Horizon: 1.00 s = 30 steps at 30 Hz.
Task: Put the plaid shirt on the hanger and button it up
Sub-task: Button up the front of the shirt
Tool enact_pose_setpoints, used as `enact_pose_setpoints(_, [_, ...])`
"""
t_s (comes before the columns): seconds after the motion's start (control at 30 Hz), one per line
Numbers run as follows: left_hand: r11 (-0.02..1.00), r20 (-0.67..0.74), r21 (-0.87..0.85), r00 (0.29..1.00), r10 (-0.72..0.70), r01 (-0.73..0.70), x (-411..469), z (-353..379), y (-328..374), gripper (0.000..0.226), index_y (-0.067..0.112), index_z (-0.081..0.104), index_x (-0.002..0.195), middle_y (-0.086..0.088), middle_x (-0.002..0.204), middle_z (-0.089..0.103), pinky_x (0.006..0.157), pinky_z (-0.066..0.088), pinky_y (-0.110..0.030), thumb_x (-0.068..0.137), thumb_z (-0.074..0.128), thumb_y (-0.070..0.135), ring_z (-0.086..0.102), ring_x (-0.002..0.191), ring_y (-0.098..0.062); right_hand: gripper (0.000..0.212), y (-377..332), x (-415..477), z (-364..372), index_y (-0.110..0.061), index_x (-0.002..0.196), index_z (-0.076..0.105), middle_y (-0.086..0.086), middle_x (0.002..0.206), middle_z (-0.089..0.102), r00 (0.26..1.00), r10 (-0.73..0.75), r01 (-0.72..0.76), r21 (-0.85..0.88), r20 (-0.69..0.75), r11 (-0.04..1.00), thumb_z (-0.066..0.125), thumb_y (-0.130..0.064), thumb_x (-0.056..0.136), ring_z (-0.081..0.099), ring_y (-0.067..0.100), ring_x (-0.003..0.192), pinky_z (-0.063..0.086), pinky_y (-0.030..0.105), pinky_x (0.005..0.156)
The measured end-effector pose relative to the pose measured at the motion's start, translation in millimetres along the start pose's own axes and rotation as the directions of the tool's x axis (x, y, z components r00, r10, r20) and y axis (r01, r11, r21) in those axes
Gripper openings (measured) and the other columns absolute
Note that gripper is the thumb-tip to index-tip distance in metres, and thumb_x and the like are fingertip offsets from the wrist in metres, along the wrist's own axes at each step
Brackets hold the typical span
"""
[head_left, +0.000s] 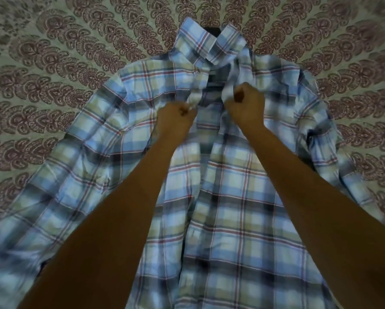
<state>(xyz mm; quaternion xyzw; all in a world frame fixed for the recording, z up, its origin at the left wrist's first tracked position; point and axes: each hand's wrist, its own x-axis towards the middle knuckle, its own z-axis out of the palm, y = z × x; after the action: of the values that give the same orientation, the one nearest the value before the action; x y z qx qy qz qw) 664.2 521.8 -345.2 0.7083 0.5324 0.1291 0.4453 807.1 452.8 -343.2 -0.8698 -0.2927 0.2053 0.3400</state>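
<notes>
Pale green printed cloth with rings of maroon leaf motifs covers the whole surface under the work. On it lies the plaid shirt, front side up, in blue, cream and dark checks with thin red lines. Its collar points away from the person and its hem runs out of view at the near edge. One sleeve spreads out toward the person's left, and the other sleeve lies bunched and folded on the right.

A dark shape shows in the collar opening, too blurred to say what it is.

Both bare forearms reach over the shirt body to the upper chest. The left hand has its fingers curled and pinches the edge of the left front panel. The right hand, slightly farther up, clenches its fingers round the edge of the right front panel. Between the two hands the front gapes, showing dark fabric inside. Below them the two panel edges lie close together, and motion blur hides whether any button is fastened.
</notes>
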Motion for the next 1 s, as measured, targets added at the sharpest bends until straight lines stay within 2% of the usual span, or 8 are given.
enact_pose_setpoints(0.07, [0.971, 0.097, -0.236, 0.995, -0.009, 0.031, -5, 1, 6, 0.012, 0.008, 0.068, 0.08, -0.01, 0.074, 0.067, 0.074, 0.051, -0.032, 0.083, 0.061, 0.016, 0.063, 0.071, -0.02, 0.021, -12, -10, -2, -0.015, 0.074, 0.047, 0.003, 0.071, 0.048, 0.995, 0.06, -0.08, 0.32, 0.074, 0.944, 0.052, 0.004, 0.081, 0.047, 0.018, 0.069, 0.039, 0.027, 0.064])
enact_pose_setpoints(0.13, [0.999, 0.271, -0.043, 0.963, -0.012, 0.025, -16, 2, 1, 0.018, 0.006, 0.07, 0.098, -0.019, 0.093, 0.069, 0.08, 0.05, -0.031, 0.088, 0.058, 0.015, 0.064, 0.088, -0.025, 0.021, -15, -30, -2, -0.01, 0.095, 0.057, 0.009, 0.087, 0.059, 0.97, 0.047, -0.139, 0.384, 0.239, 0.913, 0.048, 0.006, 0.086, 0.056, 0.019, 0.075, 0.048, 0.029, 0.07])
enact_pose_setpoints(0.2, [0.965, 0.374, 0.251, 0.927, -0.032, -0.069, -33, -1, -13, 0.024, 0.007, 0.067, 0.11, -0.021, 0.11, 0.067, 0.086, 0.048, -0.032, 0.093, 0.05, 0.011, 0.063, 0.101, -0.032, 0.027, -7, -59, -4, -0.001, 0.112, 0.057, 0.011, 0.105, 0.062, 0.961, -0.009, -0.062, 0.247, 0.278, 0.967, 0.047, 0.005, 0.088, 0.058, 0.019, 0.095, 0.048, 0.032, 0.089])
enact_pose_setpoints(0.3, [0.946, 0.307, 0.294, 0.951, 0.043, -0.137, -63, -11, -30, 0.028, 0.01, 0.065, 0.116, -0.011, 0.126, 0.062, 0.093, 0.043, -0.022, 0.094, 0.048, 0.008, 0.059, 0.113, -0.027, 0.024, 19, -115, -4, -0.002, 0.109, 0.061, 0.014, 0.105, 0.065, 0.981, 0.024, -0.044, 0.098, 0.192, 0.994, 0.045, -0.003, 0.09, 0.058, 0.023, 0.094, 0.045, 0.033, 0.088])
enact_pose_setpoints(0.53, [0.947, 0.441, 0.309, 0.896, -0.056, -0.093, -171, -24, -66, 0.011, 0.018, 0.062, 0.074, 0.001, 0.079, 0.064, 0.074, 0.052, -0.036, 0.08, 0.069, 0.024, 0.064, 0.083, -0.024, 0.012, 79, -271, 23, -0.004, 0.085, 0.062, 0.014, 0.089, 0.062, 0.946, -0.013, 0.024, -0.028, 0.324, 0.999, 0.054, 0.001, 0.078, 0.059, 0.028, 0.077, 0.052, 0.044, 0.069])
enact_pose_setpoints(0.77, [0.826, 0.284, 0.558, 0.953, -0.1, -0.08, -210, -24, -99, 0.011, 0.012, 0.058, 0.094, -0.013, 0.098, 0.064, 0.075, 0.048, -0.039, 0.087, 0.057, 0.02, 0.06, 0.093, -0.033, 0.061, 94, -330, 28, -0.019, 0.112, 0.054, 0.013, 0.13, 0.051, 0.934, -0.138, 0.26, -0.359, 0.331, 0.896, 0.047, -0.064, 0.072, 0.041, 0.037, 0.123, 0.036, 0.053, 0.097])
enact_pose_setpoints(0.9, [0.985, 0.382, 0.123, 0.91, -0.162, 0.124, -217, -37, -97, 0.006, 0.009, 0.062, 0.091, -0.007, 0.08, 0.06, 0.069, 0.043, -0.026, 0.09, 0.057, 0.011, 0.055, 0.073, -0.015, 0.089, 93, -346, 30, -0.02, 0.124, 0.04, 0.018, 0.146, 0.035, 0.9, -0.089, 0.292, -0.438, 0.427, 0.85, 0.043, -0.081, 0.06, 0.032, 0.049, 0.132, 0.024, 0.066, 0.102])
enact_pose_setpoints(1.0, [0.935, 0.53, -0.145, 0.824, -0.202, 0.323, -224, -57, -95, 0.019, 0.016, 0.057, 0.08, 0.004, 0.066, 0.056, 0.064, 0.044, -0.015, 0.093, 0.05, 0.005, 0.053, 0.061, -0.002, 0.085, 91, -349, 28, -0.02, 0.124, 0.042, 0.018, 0.149, 0.031, 0.905, -0.061, 0.239, -0.383, 0.421, 0.892, 0.053, -0.075, 0.06, 0.027, 0.047, 0.135, 0.02, 0.065, 0.105])
